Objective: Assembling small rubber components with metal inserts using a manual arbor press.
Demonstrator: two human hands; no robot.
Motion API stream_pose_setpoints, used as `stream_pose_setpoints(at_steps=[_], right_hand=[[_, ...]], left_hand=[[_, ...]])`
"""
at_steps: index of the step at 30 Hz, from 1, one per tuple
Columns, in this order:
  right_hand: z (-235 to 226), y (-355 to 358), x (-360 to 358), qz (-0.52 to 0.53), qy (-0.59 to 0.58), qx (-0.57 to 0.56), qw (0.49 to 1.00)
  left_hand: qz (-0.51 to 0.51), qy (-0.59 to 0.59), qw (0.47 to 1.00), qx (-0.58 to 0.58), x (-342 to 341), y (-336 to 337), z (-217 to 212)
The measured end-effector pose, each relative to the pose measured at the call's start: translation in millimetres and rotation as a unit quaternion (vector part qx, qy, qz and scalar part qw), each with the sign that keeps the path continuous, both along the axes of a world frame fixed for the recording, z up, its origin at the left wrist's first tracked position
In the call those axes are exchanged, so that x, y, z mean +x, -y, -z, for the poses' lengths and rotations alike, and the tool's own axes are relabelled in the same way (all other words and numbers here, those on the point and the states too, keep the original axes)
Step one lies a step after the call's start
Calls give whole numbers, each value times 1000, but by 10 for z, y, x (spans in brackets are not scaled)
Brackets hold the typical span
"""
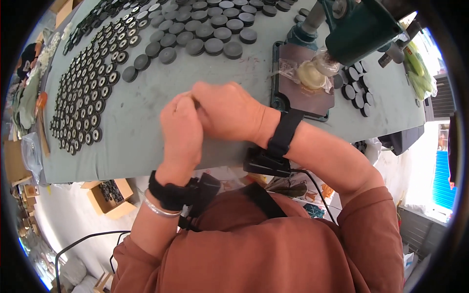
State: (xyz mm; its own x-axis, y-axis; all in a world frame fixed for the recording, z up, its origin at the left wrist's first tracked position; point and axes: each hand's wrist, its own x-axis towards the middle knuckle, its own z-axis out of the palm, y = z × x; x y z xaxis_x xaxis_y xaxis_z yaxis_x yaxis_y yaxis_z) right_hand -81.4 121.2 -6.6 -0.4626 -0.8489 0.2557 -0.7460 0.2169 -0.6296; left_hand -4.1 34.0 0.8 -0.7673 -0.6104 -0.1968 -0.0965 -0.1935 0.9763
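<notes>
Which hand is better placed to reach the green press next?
Probably the right hand: it is nearer the green press, which stands to the right. The left hand is farther off, beyond the right.

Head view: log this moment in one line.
left hand, right hand: together over table; grip contents: unclear; black discs: far, left, right; green press: right

Open tabletop (129,117) lies left of the left hand (181,122); discs (204,32) block beyond, a green press (359,35) rightward.
</notes>
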Motion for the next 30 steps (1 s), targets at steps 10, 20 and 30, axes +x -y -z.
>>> stream_pose_setpoints(at_steps=[10, 20, 30], right_hand=[[-102, -7, -57, -49, 76, -45, 995], [-125, 18, -9, -33, 59, -44, 997], [-75, 91, 25, -56, -29, -24, 998]], left_hand=[[154, -49, 943, 291, 174, 384, -34], [123, -30, 948, 292, 145, 361, -37], [87, 3, 995, 39, 125, 183, -52]])
